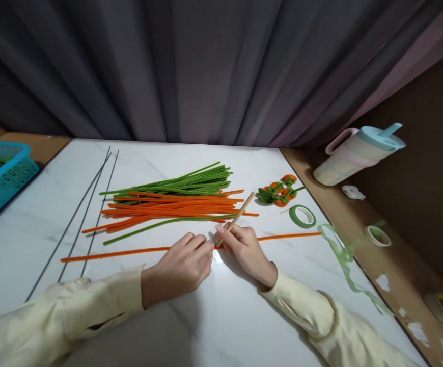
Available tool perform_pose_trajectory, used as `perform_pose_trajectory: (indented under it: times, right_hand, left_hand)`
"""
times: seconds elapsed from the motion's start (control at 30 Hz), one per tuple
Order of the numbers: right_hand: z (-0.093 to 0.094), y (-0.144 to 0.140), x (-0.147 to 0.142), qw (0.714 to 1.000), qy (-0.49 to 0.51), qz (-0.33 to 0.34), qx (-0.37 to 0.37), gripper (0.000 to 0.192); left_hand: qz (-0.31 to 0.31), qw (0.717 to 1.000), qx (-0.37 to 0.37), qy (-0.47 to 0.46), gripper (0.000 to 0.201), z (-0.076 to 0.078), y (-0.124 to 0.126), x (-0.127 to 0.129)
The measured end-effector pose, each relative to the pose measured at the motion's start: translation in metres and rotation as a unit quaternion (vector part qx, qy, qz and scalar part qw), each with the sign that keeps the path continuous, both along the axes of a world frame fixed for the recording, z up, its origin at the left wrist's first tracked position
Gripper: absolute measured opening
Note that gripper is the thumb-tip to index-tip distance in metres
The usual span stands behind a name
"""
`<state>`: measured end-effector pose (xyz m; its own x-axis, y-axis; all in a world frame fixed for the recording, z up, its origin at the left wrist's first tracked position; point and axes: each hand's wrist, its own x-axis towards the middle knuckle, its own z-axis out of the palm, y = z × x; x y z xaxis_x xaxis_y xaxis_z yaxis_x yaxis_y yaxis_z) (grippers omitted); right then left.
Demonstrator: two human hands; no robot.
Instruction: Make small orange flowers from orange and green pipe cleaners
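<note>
My left hand [186, 264] is closed, its fingers pinching a long orange pipe cleaner [116, 254] near its middle. In my right hand [247, 251] is a thin wooden stick [244, 208], tilted up and away from me. Its lower end meets the pipe cleaner, which runs out sideways past both hands; my fingers hide whether it is wound around the stick. Just beyond lie a single green pipe cleaner [141, 232], a pile of orange pipe cleaners [179, 206] and a pile of green pipe cleaners [191, 182].
Small orange-and-green pipe cleaner pieces [280, 191] lie right of the piles, near a roll of green tape [302, 216]. Dark thin rods [78, 211] are at left, beside a blue basket [7, 178]. A tumbler [359, 153] and a pale green ribbon [345, 265] sit at right.
</note>
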<state>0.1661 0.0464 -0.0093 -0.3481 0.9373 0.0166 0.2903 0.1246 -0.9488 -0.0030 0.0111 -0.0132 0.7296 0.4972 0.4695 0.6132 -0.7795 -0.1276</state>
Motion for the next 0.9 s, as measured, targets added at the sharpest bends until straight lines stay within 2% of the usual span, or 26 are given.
perform_pose_trajectory:
  times: [0.27, 0.5, 0.6, 0.77, 0.9]
  right_hand:
    - [-0.0009, -0.0031, 0.0015, 0.998, -0.011, 0.030, 0.051, 0.040]
    - [-0.0055, -0.0086, 0.0071, 0.974, -0.089, 0.111, 0.176, 0.034]
    - [-0.0026, -0.0080, 0.0072, 0.981, -0.065, 0.099, 0.154, 0.034]
    - [0.0026, -0.0071, 0.0051, 0.996, 0.009, 0.016, 0.090, 0.044]
    - [0.0028, -0.0075, 0.0056, 0.994, -0.007, 0.046, 0.095, 0.043]
  left_hand:
    - [0.000, 1.000, 0.001, 0.005, 0.016, -0.0002, 0.0001, 0.0008]
    - [-0.011, 1.000, -0.004, 0.021, 0.014, -0.0003, 0.0004, -0.0014]
    - [-0.016, 1.000, -0.018, 0.018, 0.014, -0.0011, 0.0009, -0.0020]
    - [-0.017, 0.999, -0.031, 0.004, 0.015, -0.0033, 0.0015, -0.0026]
    - [-0.019, 0.999, -0.030, 0.013, 0.017, -0.0025, 0.0017, -0.0025]
